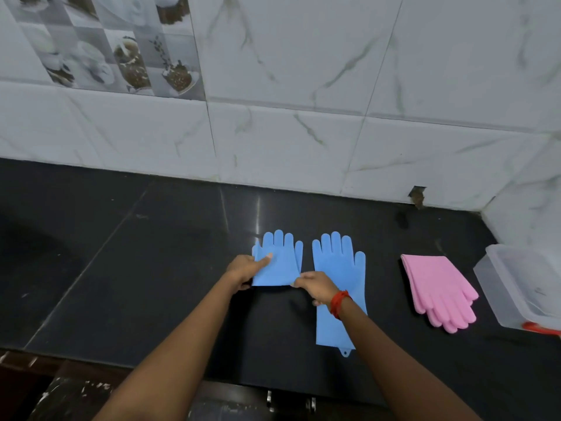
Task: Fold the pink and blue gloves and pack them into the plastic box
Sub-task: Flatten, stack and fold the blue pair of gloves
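Note:
Two blue gloves lie on the black counter. The left blue glove [280, 259] is folded in half, fingers pointing to the wall. My left hand [244, 270] pinches its left edge, thumb on top. My right hand [315, 285] grips its lower right corner at the fold. The right blue glove [340, 268] lies flat at full length, partly under my right wrist. The pink gloves [437, 287] lie stacked and folded to the right, fingers toward me. The clear plastic box [522, 287] stands open at the far right.
The black counter [151, 268] ends at a white tiled wall behind and at a side wall on the right. An orange-red object [538, 328] shows under the box's near corner. The counter's front edge runs below my forearms.

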